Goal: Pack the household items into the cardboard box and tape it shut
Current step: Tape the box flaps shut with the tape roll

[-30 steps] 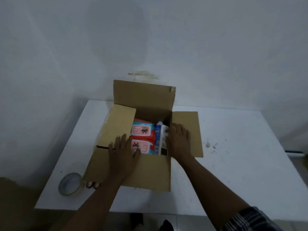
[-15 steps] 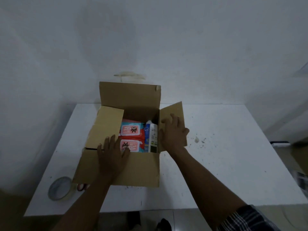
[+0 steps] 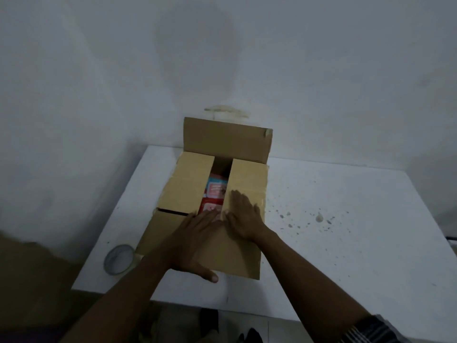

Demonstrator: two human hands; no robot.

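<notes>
Brown cardboard box (image 3: 188,189) stands on the white table's (image 3: 346,231) 9 o'clock side, side flaps folded in, red-and-pink packets (image 3: 215,194) showing through the gap; left hand (image 3: 195,233) presses flat, fingers straight, on the near flap, right hand (image 3: 243,214) flat on the 3 o'clock flap; grey tape roll (image 3: 118,259) at the box's 8 o'clock.

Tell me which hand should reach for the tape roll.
Probably left: the tape roll lies left of the box, near the left hand; the right hand lies flat on the right flap.
</notes>
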